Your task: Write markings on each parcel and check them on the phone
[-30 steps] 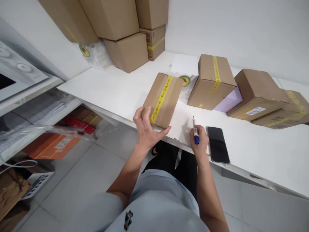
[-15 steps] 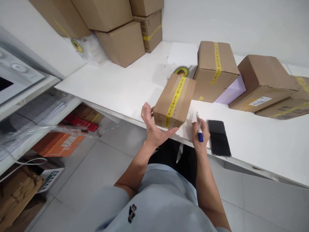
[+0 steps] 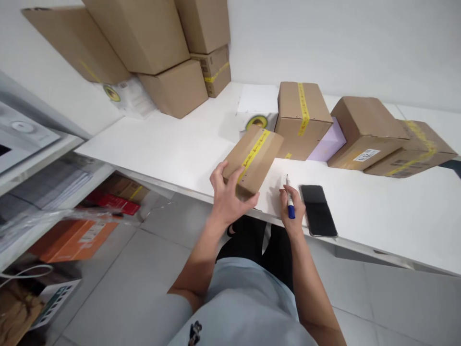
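Note:
My left hand point(image 3: 230, 196) grips the near end of a small cardboard box point(image 3: 252, 158) sealed with yellow printed tape. Its fingers lie over the top and left edge, and the thumb is against the near side. In my right hand point(image 3: 292, 211) is a marker point(image 3: 289, 197) with a white barrel and a blue end; its narrow tip points away from me. That hand rests near the front edge of the white table point(image 3: 392, 216). Just to its right lies a black smartphone point(image 3: 318, 210), screen up.
Behind the held box stand a white avocado-print box point(image 3: 258, 101), a taped carton point(image 3: 304, 103), a lilac box point(image 3: 327, 142) and a labelled carton point(image 3: 367, 120). Stacked cartons point(image 3: 176, 89) fill the back left. Shelves point(image 3: 57, 202) with packages stand at the left.
My left hand's fingers have come up from the box's left side onto its top. The marker stays in my right hand. The camera view has shifted.

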`<act>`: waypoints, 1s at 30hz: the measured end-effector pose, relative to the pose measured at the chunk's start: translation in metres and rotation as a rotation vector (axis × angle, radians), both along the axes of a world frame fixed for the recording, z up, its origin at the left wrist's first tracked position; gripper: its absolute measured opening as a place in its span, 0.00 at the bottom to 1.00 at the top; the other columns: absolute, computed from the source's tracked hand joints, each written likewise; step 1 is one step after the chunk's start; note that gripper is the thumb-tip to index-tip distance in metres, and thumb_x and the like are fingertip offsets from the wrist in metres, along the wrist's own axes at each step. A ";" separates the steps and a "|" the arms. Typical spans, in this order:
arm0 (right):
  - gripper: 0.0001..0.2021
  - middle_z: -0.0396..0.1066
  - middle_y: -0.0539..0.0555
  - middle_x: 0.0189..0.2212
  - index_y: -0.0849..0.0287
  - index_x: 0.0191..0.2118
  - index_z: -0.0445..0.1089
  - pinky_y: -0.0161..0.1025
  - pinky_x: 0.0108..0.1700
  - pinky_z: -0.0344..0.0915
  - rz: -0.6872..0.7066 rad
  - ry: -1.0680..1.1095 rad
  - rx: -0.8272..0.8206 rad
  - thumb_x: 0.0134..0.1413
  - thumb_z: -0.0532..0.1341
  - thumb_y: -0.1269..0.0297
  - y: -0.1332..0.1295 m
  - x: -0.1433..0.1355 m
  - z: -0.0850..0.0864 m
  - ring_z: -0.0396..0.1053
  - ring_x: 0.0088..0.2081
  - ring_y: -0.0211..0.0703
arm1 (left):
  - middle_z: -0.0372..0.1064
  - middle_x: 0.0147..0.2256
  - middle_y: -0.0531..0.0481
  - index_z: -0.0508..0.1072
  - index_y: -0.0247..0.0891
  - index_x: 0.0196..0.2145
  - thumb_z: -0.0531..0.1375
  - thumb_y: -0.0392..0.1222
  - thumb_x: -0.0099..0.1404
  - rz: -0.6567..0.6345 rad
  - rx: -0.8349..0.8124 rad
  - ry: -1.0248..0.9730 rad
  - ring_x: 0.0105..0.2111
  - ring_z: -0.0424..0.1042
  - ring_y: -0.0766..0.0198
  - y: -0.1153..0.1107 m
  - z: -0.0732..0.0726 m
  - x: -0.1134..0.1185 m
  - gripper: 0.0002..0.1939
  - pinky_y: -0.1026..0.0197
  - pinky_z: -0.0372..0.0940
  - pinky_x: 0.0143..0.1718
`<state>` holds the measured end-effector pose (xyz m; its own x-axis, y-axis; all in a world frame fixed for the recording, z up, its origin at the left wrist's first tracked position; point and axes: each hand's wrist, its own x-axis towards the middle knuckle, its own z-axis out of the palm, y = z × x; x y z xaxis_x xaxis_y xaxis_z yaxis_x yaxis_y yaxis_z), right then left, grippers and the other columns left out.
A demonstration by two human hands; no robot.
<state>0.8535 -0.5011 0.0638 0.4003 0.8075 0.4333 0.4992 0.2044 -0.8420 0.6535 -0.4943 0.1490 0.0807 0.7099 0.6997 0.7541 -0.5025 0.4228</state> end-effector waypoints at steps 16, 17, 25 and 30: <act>0.09 0.79 0.52 0.35 0.53 0.41 0.73 0.46 0.48 0.74 0.091 0.043 0.139 0.58 0.57 0.63 -0.009 0.004 -0.006 0.78 0.41 0.45 | 0.65 0.59 0.42 0.61 0.48 0.66 0.56 0.38 0.65 0.004 -0.183 -0.297 0.54 0.70 0.58 0.035 -0.017 -0.063 0.32 0.55 0.72 0.51; 0.08 0.79 0.51 0.34 0.53 0.41 0.73 0.46 0.48 0.74 0.099 0.038 0.139 0.59 0.57 0.63 -0.010 0.004 -0.007 0.78 0.40 0.45 | 0.62 0.61 0.41 0.59 0.48 0.67 0.56 0.38 0.65 0.009 -0.184 -0.302 0.56 0.69 0.57 0.036 -0.018 -0.061 0.33 0.54 0.71 0.52; 0.14 0.76 0.58 0.47 0.55 0.50 0.66 0.51 0.54 0.70 -0.054 0.258 0.133 0.64 0.56 0.55 0.005 0.001 -0.006 0.77 0.47 0.46 | 0.46 0.70 0.37 0.53 0.51 0.69 0.58 0.57 0.68 0.105 -0.148 -0.341 0.70 0.52 0.49 0.028 -0.020 -0.040 0.36 0.43 0.62 0.62; 0.29 0.64 0.63 0.62 0.55 0.60 0.59 0.56 0.64 0.62 0.193 0.159 0.074 0.58 0.62 0.47 0.027 0.009 0.006 0.65 0.63 0.51 | 0.62 0.62 0.31 0.37 0.46 0.71 0.62 0.70 0.59 -0.150 -0.234 -0.562 0.61 0.68 0.52 0.058 -0.042 -0.048 0.56 0.47 0.65 0.61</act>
<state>0.8626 -0.4745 0.0694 0.3095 0.8441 0.4379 0.3071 0.3471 -0.8861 0.6060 -0.4364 0.1070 -0.1442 0.8589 0.4915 0.3133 -0.4315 0.8460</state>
